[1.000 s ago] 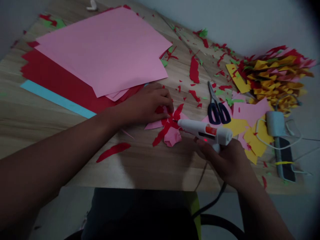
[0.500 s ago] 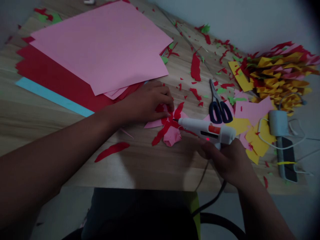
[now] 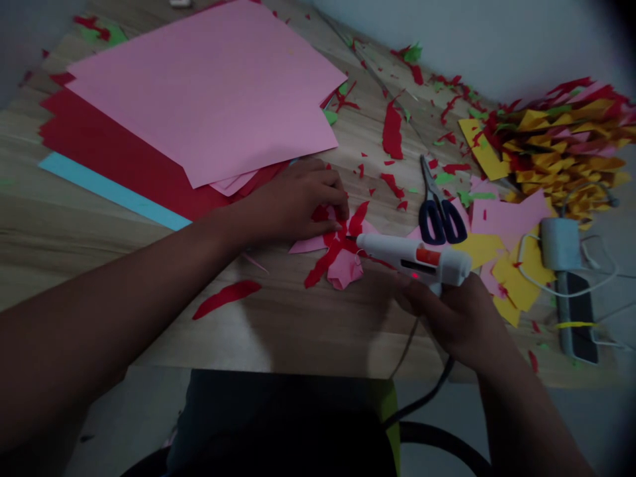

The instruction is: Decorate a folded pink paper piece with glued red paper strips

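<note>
A white hot glue gun (image 3: 405, 254) with an orange patch and a small red light is gripped by my right hand (image 3: 454, 315). Its dark nozzle points left and meets the red and pink paper flower (image 3: 330, 258) on the table. My left hand (image 3: 311, 202) is curled over the flower's upper left side, fingertips pinching its red paper. Which layer the fingers hold is partly hidden beneath them. A pink folded paper piece (image 3: 344, 269) sits at the flower's lower edge. Just beyond the glue gun lie blue-handled scissors (image 3: 441, 215).
Stacked pink sheets (image 3: 209, 93) lie over red sheets (image 3: 114, 146) at upper left. Yellow folded paper pieces (image 3: 561, 146) are heaped at far right, near a white adapter (image 3: 561, 244) and a phone (image 3: 577, 318). Scraps litter the wooden table (image 3: 308, 331); the gun's cord (image 3: 427, 394) hangs over its edge.
The whole view has shifted slightly, so things sit a little further right. Both hands, the glue gun and the flower keep nearly the same positions relative to one another.
</note>
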Demonstrator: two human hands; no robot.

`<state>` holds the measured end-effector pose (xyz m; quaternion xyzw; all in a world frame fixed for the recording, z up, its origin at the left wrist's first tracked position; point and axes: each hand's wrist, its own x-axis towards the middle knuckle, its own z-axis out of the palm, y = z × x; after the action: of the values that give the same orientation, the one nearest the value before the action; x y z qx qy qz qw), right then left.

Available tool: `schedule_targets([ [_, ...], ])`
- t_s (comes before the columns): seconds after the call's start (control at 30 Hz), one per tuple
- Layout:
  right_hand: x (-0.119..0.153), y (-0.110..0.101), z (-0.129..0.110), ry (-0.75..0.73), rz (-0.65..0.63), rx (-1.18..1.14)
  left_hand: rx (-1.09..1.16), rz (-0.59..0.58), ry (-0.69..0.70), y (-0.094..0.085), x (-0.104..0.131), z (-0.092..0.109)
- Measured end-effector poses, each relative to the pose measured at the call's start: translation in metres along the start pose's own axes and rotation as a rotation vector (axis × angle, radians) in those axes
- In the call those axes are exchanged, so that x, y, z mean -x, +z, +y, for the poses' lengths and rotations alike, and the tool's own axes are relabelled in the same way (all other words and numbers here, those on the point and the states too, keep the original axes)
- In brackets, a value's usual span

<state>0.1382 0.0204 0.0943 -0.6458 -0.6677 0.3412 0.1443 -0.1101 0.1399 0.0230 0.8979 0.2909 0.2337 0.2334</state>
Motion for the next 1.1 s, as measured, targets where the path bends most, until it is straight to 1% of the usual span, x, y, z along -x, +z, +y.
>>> schedule_targets([
  [0.13,0.0007,-0.0010,-0.0018,-0.012,0.003,-0.004,-0.002,0.002,0.006,0.0002,-0.0002,-0.0005],
  [0.2,0.0014,-0.0018,-0.0027,0.007,0.002,0.003,-0.006,0.003,0.001,0.0002,-0.0004,-0.0002],
  [0.3,0.0023,-0.0033,-0.0030,0.033,-0.013,0.014,-0.009,0.006,-0.004,-0.0002,-0.0006,0.0009],
  [0.5,0.0021,-0.0050,-0.0001,0.010,-0.063,0.030,-0.017,0.008,-0.015,-0.0004,0.0001,0.0013],
  [0.87,0.0026,-0.0040,-0.0027,0.025,-0.052,0.038,-0.011,-0.002,-0.015,-0.0013,-0.0004,0.0021],
  [1.1,0.0063,-0.0085,-0.0012,0.010,-0.029,0.045,-0.011,-0.032,-0.032,-0.0047,-0.0019,0.0035],
])
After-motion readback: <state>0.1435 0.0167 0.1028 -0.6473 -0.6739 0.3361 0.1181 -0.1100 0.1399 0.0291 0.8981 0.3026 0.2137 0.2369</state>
